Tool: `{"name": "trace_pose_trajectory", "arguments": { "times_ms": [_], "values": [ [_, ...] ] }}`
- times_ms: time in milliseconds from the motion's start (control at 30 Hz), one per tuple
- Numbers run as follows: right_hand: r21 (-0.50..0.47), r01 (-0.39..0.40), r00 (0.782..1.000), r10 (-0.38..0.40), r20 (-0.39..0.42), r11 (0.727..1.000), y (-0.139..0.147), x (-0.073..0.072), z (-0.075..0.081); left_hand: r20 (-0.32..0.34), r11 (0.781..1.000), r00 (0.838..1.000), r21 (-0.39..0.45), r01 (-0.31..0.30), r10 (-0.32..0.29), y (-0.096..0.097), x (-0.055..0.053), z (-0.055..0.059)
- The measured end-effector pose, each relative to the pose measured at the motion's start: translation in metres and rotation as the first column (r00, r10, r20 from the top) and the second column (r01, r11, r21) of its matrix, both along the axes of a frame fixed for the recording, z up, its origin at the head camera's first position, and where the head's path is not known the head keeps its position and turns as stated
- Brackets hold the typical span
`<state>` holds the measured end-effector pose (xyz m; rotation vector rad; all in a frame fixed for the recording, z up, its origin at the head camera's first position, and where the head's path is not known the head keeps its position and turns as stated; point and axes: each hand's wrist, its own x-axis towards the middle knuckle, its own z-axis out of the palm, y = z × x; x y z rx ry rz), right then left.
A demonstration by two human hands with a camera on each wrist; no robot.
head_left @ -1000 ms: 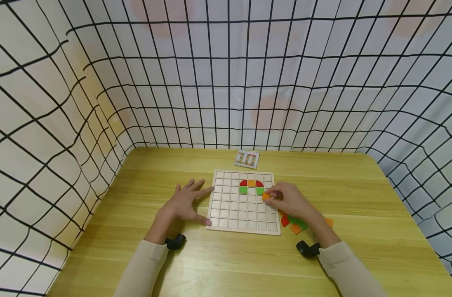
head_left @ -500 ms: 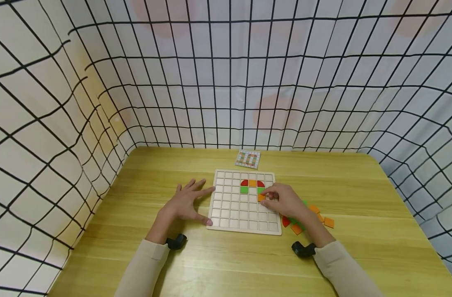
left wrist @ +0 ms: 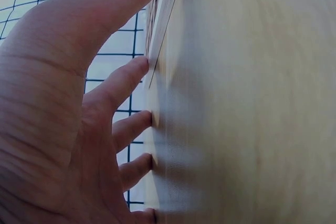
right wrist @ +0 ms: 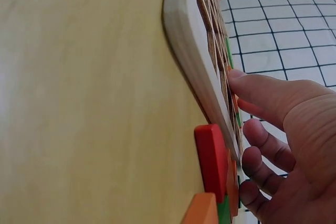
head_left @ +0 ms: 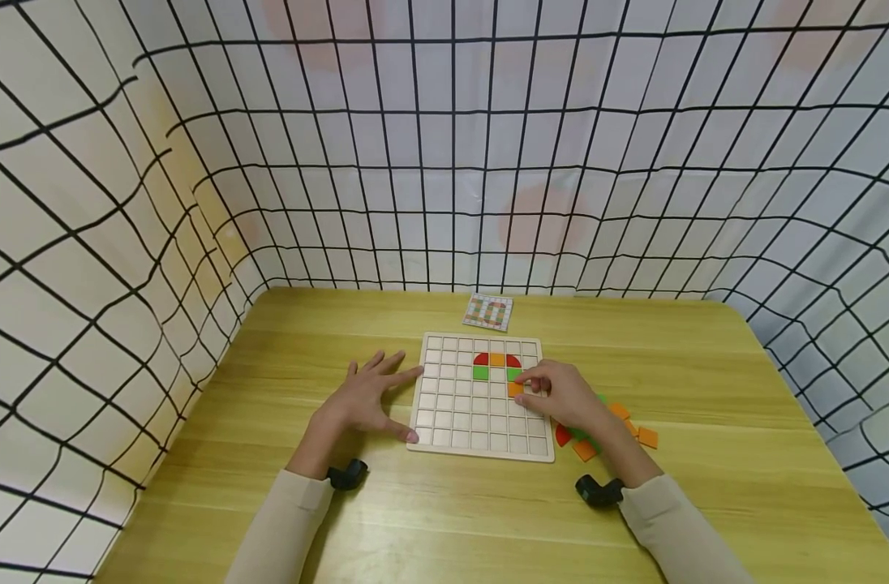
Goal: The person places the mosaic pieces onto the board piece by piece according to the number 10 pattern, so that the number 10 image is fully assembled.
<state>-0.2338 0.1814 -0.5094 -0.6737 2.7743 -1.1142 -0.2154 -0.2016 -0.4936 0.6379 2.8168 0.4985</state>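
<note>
A wooden grid board lies flat on the table, with two red quarter-round tiles, an orange square tile and two green square tiles in its upper cells. My right hand pinches another orange square tile between thumb and index finger, at the cell below the right green tile. In the right wrist view the thumb meets the board's face and the other fingers are curled. Fingers spread, my left hand touches the board's left edge with thumb and index finger; its other fingertips rest on the table.
A small printed pattern card lies behind the board. Several loose tiles lie right of the board, among them a red one and an orange one, partly under my right forearm. A black wire grid encloses the table.
My right hand has moved left with the orange tile, from the board's right edge to the cell under the right green tile. It stays there over the last half second. The left hand holds still.
</note>
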Motion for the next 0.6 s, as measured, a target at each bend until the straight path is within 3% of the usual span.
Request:
{"name": "trace_pose_trajectory", "arguments": {
  "times_ms": [267,600],
  "values": [
    [-0.012,0.057,0.998,-0.057,0.018,0.998,0.014,0.002,0.005,0.006,1.0,1.0,0.0,0.004,-0.004,0.002,0.0,0.001],
    [0.053,0.132,0.991,-0.132,0.008,0.99,0.065,0.013,0.005,0.006,1.0,1.0,-0.004,-0.002,0.002,0.0,-0.001,-0.002]
  ]
}}
